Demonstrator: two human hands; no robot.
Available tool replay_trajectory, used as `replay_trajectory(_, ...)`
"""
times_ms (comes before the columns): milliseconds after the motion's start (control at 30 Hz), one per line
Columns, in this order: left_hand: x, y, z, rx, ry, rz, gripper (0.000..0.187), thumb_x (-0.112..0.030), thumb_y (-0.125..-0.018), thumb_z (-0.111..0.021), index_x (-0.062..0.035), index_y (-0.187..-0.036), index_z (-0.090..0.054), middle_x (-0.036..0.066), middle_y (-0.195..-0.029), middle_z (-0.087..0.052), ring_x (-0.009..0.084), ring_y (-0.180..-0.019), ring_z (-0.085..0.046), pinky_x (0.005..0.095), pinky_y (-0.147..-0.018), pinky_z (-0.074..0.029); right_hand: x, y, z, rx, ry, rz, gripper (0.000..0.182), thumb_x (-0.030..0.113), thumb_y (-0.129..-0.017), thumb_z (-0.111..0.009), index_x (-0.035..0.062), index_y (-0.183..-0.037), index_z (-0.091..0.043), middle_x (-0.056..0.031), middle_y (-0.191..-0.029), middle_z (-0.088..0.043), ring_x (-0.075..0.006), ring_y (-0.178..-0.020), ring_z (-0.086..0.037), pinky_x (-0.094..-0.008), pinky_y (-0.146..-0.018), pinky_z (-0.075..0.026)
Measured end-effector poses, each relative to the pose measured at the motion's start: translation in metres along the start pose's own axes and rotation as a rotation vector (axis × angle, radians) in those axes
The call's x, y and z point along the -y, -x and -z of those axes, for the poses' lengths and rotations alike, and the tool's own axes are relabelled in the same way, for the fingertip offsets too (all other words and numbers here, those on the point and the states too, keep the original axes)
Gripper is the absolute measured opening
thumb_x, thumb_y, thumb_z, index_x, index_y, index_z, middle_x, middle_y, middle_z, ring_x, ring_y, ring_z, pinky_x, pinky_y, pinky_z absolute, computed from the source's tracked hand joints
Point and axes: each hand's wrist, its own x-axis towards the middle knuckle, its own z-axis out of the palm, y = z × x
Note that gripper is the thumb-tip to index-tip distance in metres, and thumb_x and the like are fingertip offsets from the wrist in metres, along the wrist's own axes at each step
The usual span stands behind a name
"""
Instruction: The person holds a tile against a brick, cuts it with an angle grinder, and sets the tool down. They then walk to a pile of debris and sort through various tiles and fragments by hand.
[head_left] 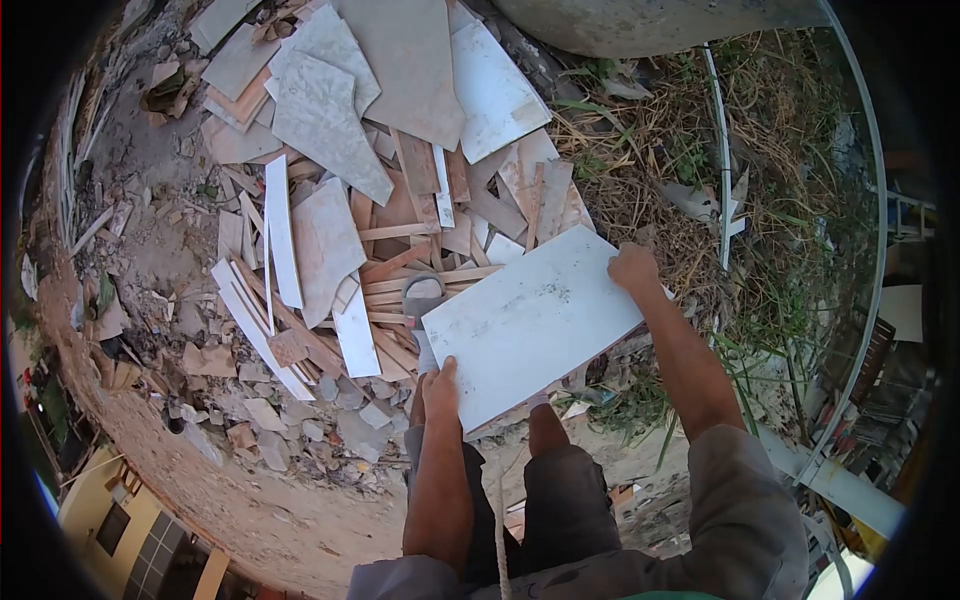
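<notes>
A white rectangular tile (530, 325) with dark smudges is held in front of my legs, tilted with its right end higher in the view. My left hand (440, 388) grips its lower left edge, thumb on the top face. At the upper right corner my right hand (633, 268) is closed round the edge. The tile's underside and the fingers beneath it are hidden. Beyond it lies a heap of broken tiles (320, 110) and narrow cut strips (283, 230). My foot in a sandal (424, 290) stands among the strips, partly behind the tile.
Dry grass and weeds (640, 140) cover the ground on the right, with a thin white pole (718, 150) across them. A large pale rounded object (650, 20) is at the top. Small rubble (270, 420) is scattered left of my legs. A metal pipe (840, 490) runs at lower right.
</notes>
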Motion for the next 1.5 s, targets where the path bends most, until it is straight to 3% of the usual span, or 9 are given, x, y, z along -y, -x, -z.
replay_trajectory(233, -0.028, -0.009, 0.006, 0.041, -0.131, 0.043, 0.032, -0.024, -0.094, -0.059, 0.0077, -0.095, -0.061, 0.011, -0.084, -0.065, 0.0175, -0.068, -0.061, 0.0301, -0.061, -0.048, 0.062, 0.002, 0.039, -0.165, 0.100, 0.068, 0.039, 0.029, -0.084, -0.060, -0.0023, -0.107, -0.065, -0.0268, -0.109, -0.064, -0.0389, -0.104, -0.062, -0.0454, -0.090, -0.049)
replay_trajectory(433, -0.020, -0.010, 0.002, 0.006, -0.118, -0.078, 0.034, -0.025, -0.095, -0.055, 0.0077, -0.092, -0.060, 0.010, -0.080, -0.062, 0.0154, -0.069, -0.056, 0.0318, -0.063, -0.045, 0.139, -0.153, 0.060, -0.544, -0.398, 0.291, 0.062, 0.041, -0.078, -0.069, -0.0055, -0.118, -0.057, -0.0268, -0.116, -0.061, -0.0400, -0.111, -0.058, -0.0444, -0.097, -0.044)
replay_trajectory(600, -0.036, 0.006, -0.004, -0.053, -0.273, -0.240, 0.036, -0.025, -0.097, -0.051, 0.0097, -0.094, -0.058, 0.010, -0.078, -0.059, 0.0158, -0.071, -0.052, 0.0344, -0.066, -0.043, 0.178, -0.186, 0.079, -0.277, -0.434, 0.107, 0.056, 0.041, -0.076, -0.073, -0.0046, -0.107, -0.065, -0.0217, -0.095, -0.069, -0.0347, -0.087, -0.067, -0.0409, -0.082, -0.052)
replay_trajectory(633, -0.038, 0.008, -0.005, -0.069, -0.306, -0.267, 0.037, -0.027, -0.098, -0.050, 0.0096, -0.095, -0.058, 0.012, -0.079, -0.060, 0.0174, -0.072, -0.053, 0.0351, -0.067, -0.044, 0.175, -0.183, 0.077, -0.281, -0.434, 0.104, 0.056, 0.041, -0.076, -0.073, -0.0046, -0.107, -0.065, -0.0217, -0.095, -0.069, -0.0347, -0.087, -0.067, -0.0409, -0.082, -0.052)
replay_trajectory(700, -0.037, 0.007, -0.008, -0.076, -0.320, -0.303, 0.039, -0.028, -0.098, -0.049, 0.0095, -0.097, -0.058, 0.013, -0.079, -0.060, 0.0191, -0.073, -0.054, 0.0358, -0.068, -0.044, 0.162, -0.164, 0.078, 0.120, -0.602, 0.300, 0.040, 0.031, -0.081, -0.073, -0.0036, -0.099, -0.066, -0.0063, -0.065, -0.062, -0.0137, -0.049, -0.056, -0.0295, -0.046, -0.046)
replay_trajectory(1000, -0.026, 0.003, -0.004, -0.025, -0.345, -0.476, 0.037, -0.028, -0.100, -0.047, 0.0082, -0.104, -0.057, 0.019, -0.089, -0.061, 0.0273, -0.080, -0.057, 0.0393, -0.075, -0.045, 0.155, -0.057, 0.061, -0.220, -0.613, 0.458, 0.032, 0.024, -0.081, -0.068, -0.0029, -0.098, -0.070, -0.0083, -0.073, -0.065, -0.0142, -0.054, -0.058, -0.0305, -0.049, -0.046)
replay_trajectory(1067, -0.033, 0.009, -0.006, -0.025, -0.343, -0.449, 0.037, -0.027, -0.100, -0.047, 0.0082, -0.103, -0.057, 0.019, -0.089, -0.061, 0.0272, -0.080, -0.057, 0.0396, -0.075, -0.045, 0.125, -0.020, 0.067, 0.061, -1.085, 0.262, 0.029, 0.022, -0.084, -0.065, -0.0041, -0.095, -0.069, -0.0076, -0.073, -0.065, -0.0123, -0.051, -0.054, -0.0272, -0.045, -0.042)
replay_trajectory(1200, -0.032, 0.011, -0.009, -0.027, -0.299, -0.423, 0.039, -0.029, -0.100, -0.047, 0.0084, -0.104, -0.059, 0.012, -0.088, -0.059, 0.0206, -0.079, -0.053, 0.0363, -0.075, -0.044, 0.061, 0.022, 0.024, 0.161, -1.474, 0.137, 0.028, 0.021, -0.086, -0.066, -0.0043, -0.098, -0.065, -0.0035, -0.067, -0.060, -0.0092, -0.048, -0.052, -0.0231, -0.042, -0.039)
replay_trajectory(1500, -0.016, 0.007, -0.007, -0.059, -0.373, -0.452, 0.043, -0.033, -0.099, -0.050, 0.0089, -0.107, -0.057, 0.021, -0.095, -0.063, 0.0284, -0.087, -0.060, 0.0401, -0.078, -0.046, 0.034, 0.138, -0.054, 0.170, -1.770, -0.158, 0.027, 0.020, -0.090, -0.064, -0.0042, -0.102, -0.060, -0.0049, -0.074, -0.062, -0.0114, -0.050, -0.053, -0.0240, -0.044, -0.042)
